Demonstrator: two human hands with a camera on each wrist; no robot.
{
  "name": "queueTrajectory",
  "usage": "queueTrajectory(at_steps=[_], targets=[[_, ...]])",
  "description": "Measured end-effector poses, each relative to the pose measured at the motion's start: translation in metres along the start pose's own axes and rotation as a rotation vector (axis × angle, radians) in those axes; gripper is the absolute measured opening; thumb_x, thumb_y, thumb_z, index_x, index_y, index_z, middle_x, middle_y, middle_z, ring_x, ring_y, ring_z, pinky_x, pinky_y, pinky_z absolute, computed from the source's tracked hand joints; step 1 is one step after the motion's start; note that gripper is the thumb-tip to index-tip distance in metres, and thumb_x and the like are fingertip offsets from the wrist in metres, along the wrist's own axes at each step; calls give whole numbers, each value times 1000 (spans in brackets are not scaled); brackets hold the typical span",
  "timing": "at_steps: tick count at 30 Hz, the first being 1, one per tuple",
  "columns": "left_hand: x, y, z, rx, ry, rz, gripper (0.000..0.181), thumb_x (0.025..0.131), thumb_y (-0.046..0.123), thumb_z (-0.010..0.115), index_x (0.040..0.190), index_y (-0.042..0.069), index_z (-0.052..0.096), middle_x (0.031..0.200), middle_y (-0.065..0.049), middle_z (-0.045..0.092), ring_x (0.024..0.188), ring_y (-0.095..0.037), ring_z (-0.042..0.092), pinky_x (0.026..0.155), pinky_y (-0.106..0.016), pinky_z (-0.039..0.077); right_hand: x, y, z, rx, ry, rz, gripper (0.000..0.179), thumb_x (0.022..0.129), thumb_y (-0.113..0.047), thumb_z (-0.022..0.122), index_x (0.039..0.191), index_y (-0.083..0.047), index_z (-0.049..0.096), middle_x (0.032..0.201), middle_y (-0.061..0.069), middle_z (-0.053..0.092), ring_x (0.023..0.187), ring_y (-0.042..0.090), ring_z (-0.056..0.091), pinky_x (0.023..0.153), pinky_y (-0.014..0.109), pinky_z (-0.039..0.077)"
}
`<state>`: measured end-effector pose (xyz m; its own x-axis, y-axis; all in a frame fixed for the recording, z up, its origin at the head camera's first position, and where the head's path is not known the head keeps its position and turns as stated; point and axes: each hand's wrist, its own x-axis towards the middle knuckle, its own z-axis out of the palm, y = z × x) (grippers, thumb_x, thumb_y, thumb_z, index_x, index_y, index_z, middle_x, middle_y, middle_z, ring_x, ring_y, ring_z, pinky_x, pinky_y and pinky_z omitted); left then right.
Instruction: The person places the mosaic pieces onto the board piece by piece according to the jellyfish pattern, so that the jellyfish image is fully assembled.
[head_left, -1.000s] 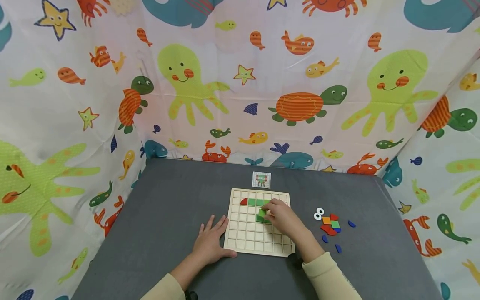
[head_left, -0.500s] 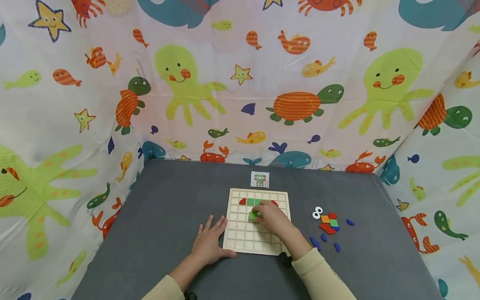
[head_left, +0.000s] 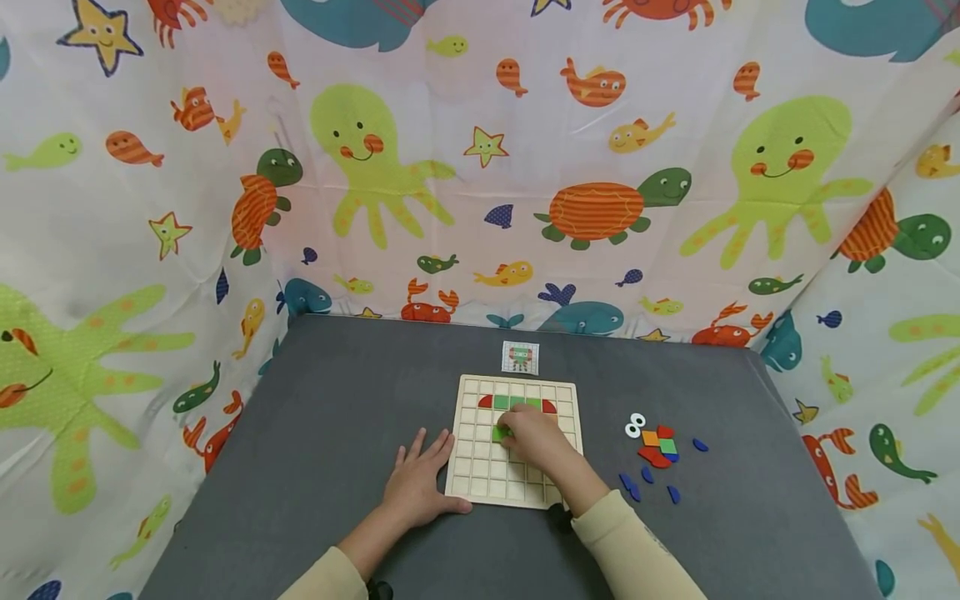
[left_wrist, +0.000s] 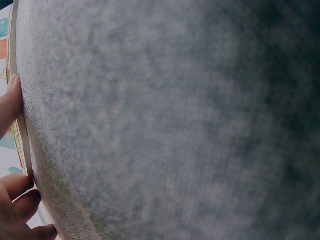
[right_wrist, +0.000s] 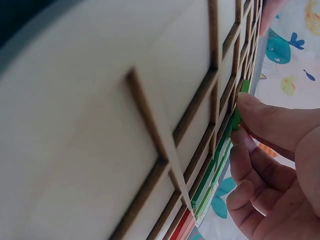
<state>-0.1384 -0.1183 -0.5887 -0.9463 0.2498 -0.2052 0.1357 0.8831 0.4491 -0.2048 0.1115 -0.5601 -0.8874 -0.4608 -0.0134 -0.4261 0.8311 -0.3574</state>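
Note:
My left hand [head_left: 420,483] lies at the left edge of a wooden grid board [head_left: 480,479], fingers spread and thumb at the near corner. Its fingertips show along the board's side in the left wrist view. Over the middle of the board, my right hand [head_left: 536,437] pinches a green square tile [right_wrist: 237,117] between thumb and fingers. Another green tile [right_wrist: 245,86] sits just beyond the thumb. In an upper row, green squares [head_left: 500,402] lie between a rounded red tile [head_left: 486,402] and a second red tile [head_left: 549,407]. The right hand hides part of the grid.
A small pattern card [head_left: 521,357] lies behind the board on the grey table [head_left: 360,392]. To the right are white rings [head_left: 637,419], an orange square [head_left: 650,438], red pieces [head_left: 655,457], a green tile [head_left: 667,447] and several blue pieces [head_left: 647,475]. A printed curtain surrounds the table.
My right hand has moved left across the board, uncovering the red tile at the right of the upper row. Blue pieces once behind the forearm now show. My left hand stays in place.

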Motion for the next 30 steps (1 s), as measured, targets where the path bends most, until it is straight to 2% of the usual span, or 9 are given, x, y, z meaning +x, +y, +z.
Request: queueTrajectory(at_steps=[8,12,15,21,30], targets=[[0,1,-1,-6,0,-1,120,63,66,86,160,18,33,166,0,30,156,-36,12,121,-65,15,4,1,1,-5,8,-1,20,83,-10,83,102,-12,77,98,3,67,94,22,64,80,38,56],[-1,1,-2,-6,-5,-2,120,63,66,85,159,17,34,166,0,30,156,-36,12,121,-65,15,5,0,-1,10,-4,-32,23,82,-15,85,104,-12,77,97,3,67,89,20,62,78,37,54],[-1,1,-1,-5,-7,1,119,64,66,85,159,17,34,166,0,30,156,-37,13,121,-65,16,3,-1,-6,24,-6,-25,26,83,-18,84,108,-13,77,101,2,67,91,19,63,79,37,55],[0,0,1,-3,2,5,120,63,67,85,159,17,34,166,0,30,156,-36,13,121,-65,16,-10,2,-21,76,45,-6,29,87,-19,81,113,-10,75,108,5,68,96,24,67,82,42,56],[1,0,1,9,1,4,120,63,68,84,160,19,32,166,1,29,157,-35,11,121,-65,15,-38,28,-33,61,136,39,27,83,-17,84,109,-11,76,101,3,70,86,19,65,76,40,56]])
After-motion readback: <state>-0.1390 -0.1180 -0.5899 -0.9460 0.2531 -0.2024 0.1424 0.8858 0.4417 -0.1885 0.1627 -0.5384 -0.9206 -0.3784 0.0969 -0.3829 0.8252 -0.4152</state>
